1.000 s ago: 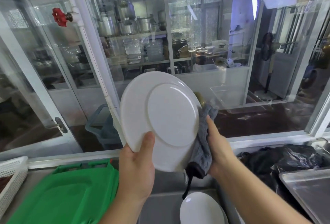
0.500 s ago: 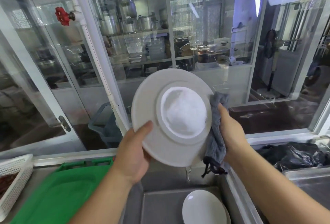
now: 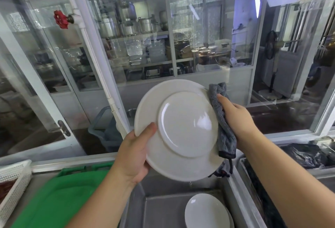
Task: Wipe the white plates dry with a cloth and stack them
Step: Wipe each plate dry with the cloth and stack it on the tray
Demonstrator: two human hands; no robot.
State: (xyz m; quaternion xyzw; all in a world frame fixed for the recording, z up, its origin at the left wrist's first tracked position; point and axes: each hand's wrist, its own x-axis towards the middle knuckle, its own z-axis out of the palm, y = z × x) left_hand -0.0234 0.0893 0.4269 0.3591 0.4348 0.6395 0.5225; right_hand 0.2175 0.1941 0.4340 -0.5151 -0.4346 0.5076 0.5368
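Okay, I've got the plate (image 3: pixel 183 128) up at chest height over the sink (image 3: pixel 163 207), underside facing me, tilted a bit. L hand (image 3: pixel 135 157) grips its lower-left rim, thumb on the back side, fingers behind & out of view. R hand (image 3: pixel 235 117) clutches the grey cloth (image 3: pixel 220 118) against the right rim, thumb on top of the fabric; cloth hangs down past the edge, dark hem at the btm. More plates (image 3: pixel 206 211) sit stacked in the sink below, bottom right, can't count them. Green tray (image 3: pixel 59 198) lies left of the sink, white basket (image 3: pixel 14 178) at far left. Black bag (image 3: pixel 306 155) on the right, beside the counter. Red valve (image 3: pixel 61 19) on the white pipe up top left, glass all round.
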